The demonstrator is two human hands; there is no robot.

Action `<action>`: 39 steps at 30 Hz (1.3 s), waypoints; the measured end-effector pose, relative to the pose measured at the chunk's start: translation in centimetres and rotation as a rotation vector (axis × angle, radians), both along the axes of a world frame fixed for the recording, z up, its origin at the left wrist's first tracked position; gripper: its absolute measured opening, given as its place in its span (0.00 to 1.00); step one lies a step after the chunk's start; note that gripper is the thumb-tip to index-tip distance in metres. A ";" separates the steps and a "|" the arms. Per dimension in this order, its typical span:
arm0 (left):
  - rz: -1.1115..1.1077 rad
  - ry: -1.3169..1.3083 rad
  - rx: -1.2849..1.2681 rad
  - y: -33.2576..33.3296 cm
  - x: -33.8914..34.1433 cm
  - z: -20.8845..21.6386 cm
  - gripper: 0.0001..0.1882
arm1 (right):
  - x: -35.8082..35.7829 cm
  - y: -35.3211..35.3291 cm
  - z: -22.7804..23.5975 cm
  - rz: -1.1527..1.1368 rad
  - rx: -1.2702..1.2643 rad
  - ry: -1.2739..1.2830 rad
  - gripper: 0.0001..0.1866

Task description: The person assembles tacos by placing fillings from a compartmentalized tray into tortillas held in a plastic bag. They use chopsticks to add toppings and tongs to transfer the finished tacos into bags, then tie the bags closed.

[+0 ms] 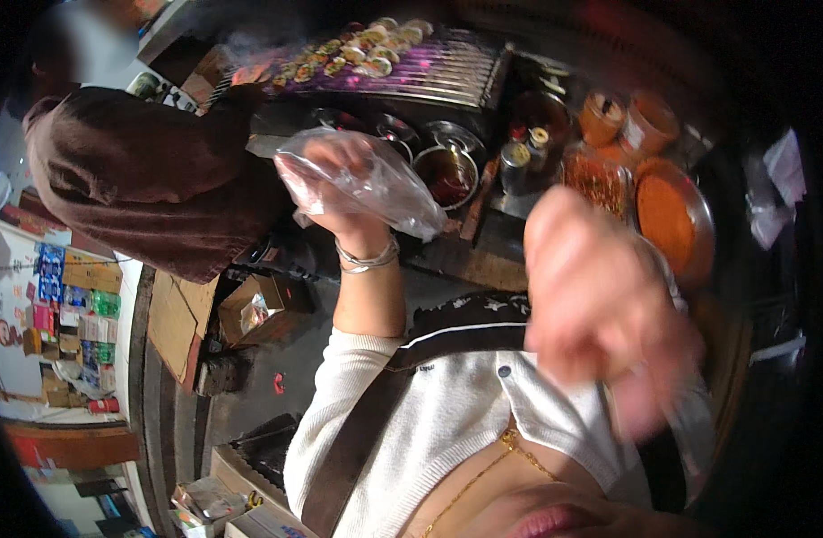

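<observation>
My left hand (326,184), with a metal bangle at its wrist, is raised in front of the near edge of the grill. A thin clear plastic bag (398,193) is wrapped about its curled fingers, and the loose end hangs off to the right. How much of the hand is inside the film I cannot make out. My right hand (600,305) is up close at the right, in front of my white top, heavily smeared by motion. Its fingers do not show clearly, nor does anything in them. It overlaps the view of the seasoning containers behind it.
A smoking grill (465,76) carries several topped shellfish (376,54). Near it stand a bowl of dark sauce (447,175), small jars (516,161), a tray of red sauce (595,184) and a basin of orange powder (667,215). A person in a brown top (142,170) is at the left.
</observation>
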State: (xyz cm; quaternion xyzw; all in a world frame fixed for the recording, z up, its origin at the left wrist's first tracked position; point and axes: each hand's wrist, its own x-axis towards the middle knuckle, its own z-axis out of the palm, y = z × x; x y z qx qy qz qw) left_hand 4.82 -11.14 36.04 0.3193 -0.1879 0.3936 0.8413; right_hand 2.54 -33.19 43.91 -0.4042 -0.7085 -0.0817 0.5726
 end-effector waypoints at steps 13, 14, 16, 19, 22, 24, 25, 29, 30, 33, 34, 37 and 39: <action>0.207 0.177 -0.182 -1.1 -0.1 0.1 0.24 | -2.5 1.6 1.0 0.111 0.182 0.000 0.23; 0.149 0.145 -0.221 -1.0 -0.1 0.1 0.23 | -2.3 1.7 0.5 0.115 0.212 -0.045 0.23; 0.215 0.233 -0.141 -0.8 -0.1 0.0 0.24 | -0.9 1.6 -0.7 0.028 0.179 -0.125 0.23; 0.086 0.242 -0.219 -0.5 -0.6 -0.2 0.22 | 2.6 4.1 -3.8 -0.596 0.086 -0.227 0.27; 0.082 0.259 -0.254 -1.2 -0.7 -0.6 0.18 | 4.9 7.8 -7.4 -0.830 0.010 -0.147 0.35; 0.057 0.207 -0.230 -2.5 -0.4 -1.0 0.19 | 6.4 10.1 -8.7 -0.885 0.017 -0.145 0.35; 0.030 0.174 -0.240 -2.9 -0.3 -1.3 0.20 | 7.1 10.9 -8.9 -0.897 0.049 -0.136 0.35; 0.256 0.130 -0.222 -2.4 -0.1 -2.2 0.20 | 8.4 10.8 -8.5 -0.898 0.036 -0.040 0.17; 0.372 0.127 -0.166 -1.8 -0.1 -2.5 0.18 | 8.6 10.5 -8.3 -0.946 0.076 -0.021 0.15; 0.764 0.202 0.099 -0.7 -0.3 -3.4 0.15 | 8.4 9.9 -7.9 -0.941 0.090 0.037 0.15; 0.923 0.339 0.215 -1.0 -0.3 -3.8 0.13 | 8.0 9.9 -7.9 -0.888 0.073 0.042 0.15; 0.503 0.234 0.083 -2.0 0.3 -4.7 0.09 | 6.8 10.0 -8.1 -0.737 0.040 0.047 0.15; 0.433 0.284 0.114 -2.1 1.0 -4.9 0.08 | 6.2 9.6 -8.3 -0.716 -0.063 0.055 0.16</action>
